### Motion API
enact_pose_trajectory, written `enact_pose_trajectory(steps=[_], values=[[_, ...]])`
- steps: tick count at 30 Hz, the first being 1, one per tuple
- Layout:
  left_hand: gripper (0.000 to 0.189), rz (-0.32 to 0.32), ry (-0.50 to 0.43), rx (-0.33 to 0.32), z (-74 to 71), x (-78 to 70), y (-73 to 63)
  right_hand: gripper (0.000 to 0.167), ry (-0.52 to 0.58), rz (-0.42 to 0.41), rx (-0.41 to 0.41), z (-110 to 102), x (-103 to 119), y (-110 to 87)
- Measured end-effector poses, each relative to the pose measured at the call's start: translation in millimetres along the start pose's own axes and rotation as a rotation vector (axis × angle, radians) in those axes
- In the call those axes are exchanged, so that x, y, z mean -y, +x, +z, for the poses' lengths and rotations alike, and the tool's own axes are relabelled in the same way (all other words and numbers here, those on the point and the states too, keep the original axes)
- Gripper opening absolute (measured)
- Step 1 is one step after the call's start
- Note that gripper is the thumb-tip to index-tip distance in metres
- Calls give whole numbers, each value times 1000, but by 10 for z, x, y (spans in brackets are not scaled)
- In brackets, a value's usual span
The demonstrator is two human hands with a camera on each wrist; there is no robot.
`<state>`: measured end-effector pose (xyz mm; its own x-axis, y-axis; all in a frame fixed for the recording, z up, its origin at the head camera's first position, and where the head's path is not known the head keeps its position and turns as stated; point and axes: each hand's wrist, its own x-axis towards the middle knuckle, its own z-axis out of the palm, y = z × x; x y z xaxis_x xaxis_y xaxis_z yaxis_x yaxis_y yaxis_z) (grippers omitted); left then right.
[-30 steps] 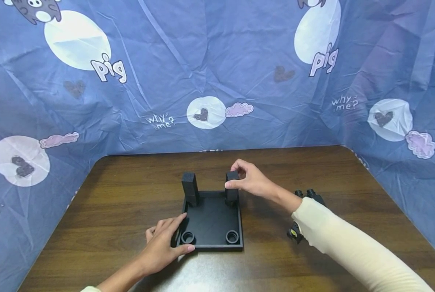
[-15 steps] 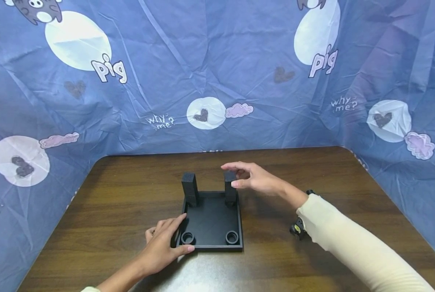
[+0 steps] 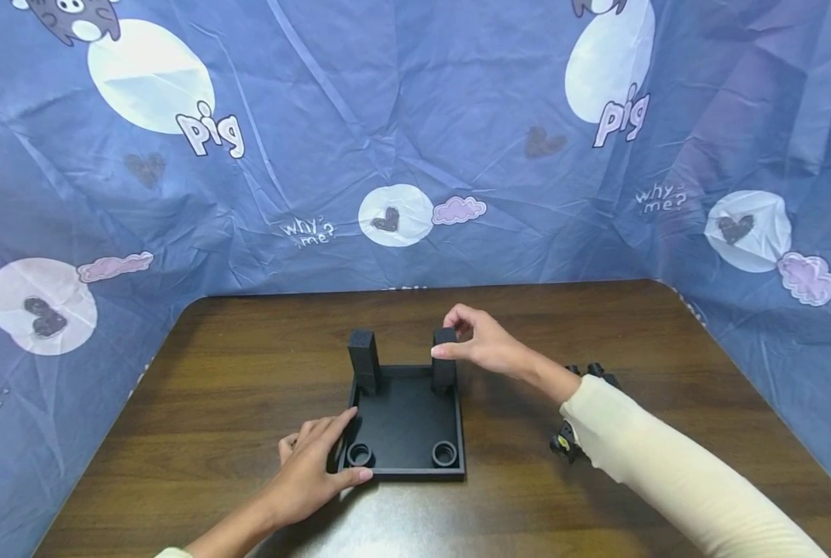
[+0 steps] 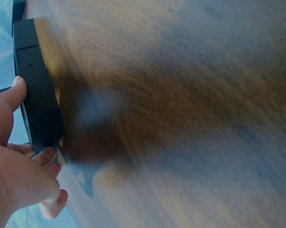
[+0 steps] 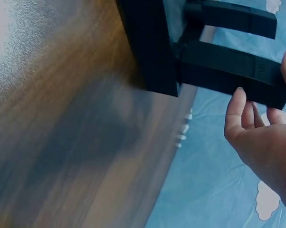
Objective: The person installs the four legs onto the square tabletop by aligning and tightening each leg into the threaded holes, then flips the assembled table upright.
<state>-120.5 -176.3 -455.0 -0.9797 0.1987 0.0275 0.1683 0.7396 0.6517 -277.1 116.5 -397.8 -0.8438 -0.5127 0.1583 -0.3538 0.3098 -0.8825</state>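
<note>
We count one black tray on the table, two upright posts at its far corners and two ring sockets at its near ones. With thumb and fingers, the left hand grips the near-left corner and the right hand pinches the right post, partly hiding it. The right sleeve covers some black parts, perhaps a wrist mount.

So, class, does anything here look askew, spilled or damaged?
Nothing stands out: the left post and right post stand upright at the far corners of the tray; no spill or damage shows. The right sleeve partly hides some black parts.
</note>
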Motion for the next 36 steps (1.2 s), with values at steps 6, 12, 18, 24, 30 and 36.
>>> enact_pose_trajectory(steps=[6, 12, 18, 24, 30, 36], values=[[87, 3, 4, -4, 3, 3, 2, 34, 19, 11, -41, 69, -17, -31], [87, -6, 6, -3, 6, 0, 1, 49, 10, -23, 63, -7, -47, -57], [88, -1, 20, -10, 1, -2, 5, 48, -22, -48, 145, -138, -1, -50], [86, -10, 11, 0, 12, 1, 12, 31, -17, -55, 104, -113, 19, -43], [86, -5, 5, -4, 22, 8, 19, 27, 21, -13, 25, -4, -5, -28], [86, -11, -4, 1, 22, 3, 15, 30, 24, 14, -7, 58, -18, -39]])
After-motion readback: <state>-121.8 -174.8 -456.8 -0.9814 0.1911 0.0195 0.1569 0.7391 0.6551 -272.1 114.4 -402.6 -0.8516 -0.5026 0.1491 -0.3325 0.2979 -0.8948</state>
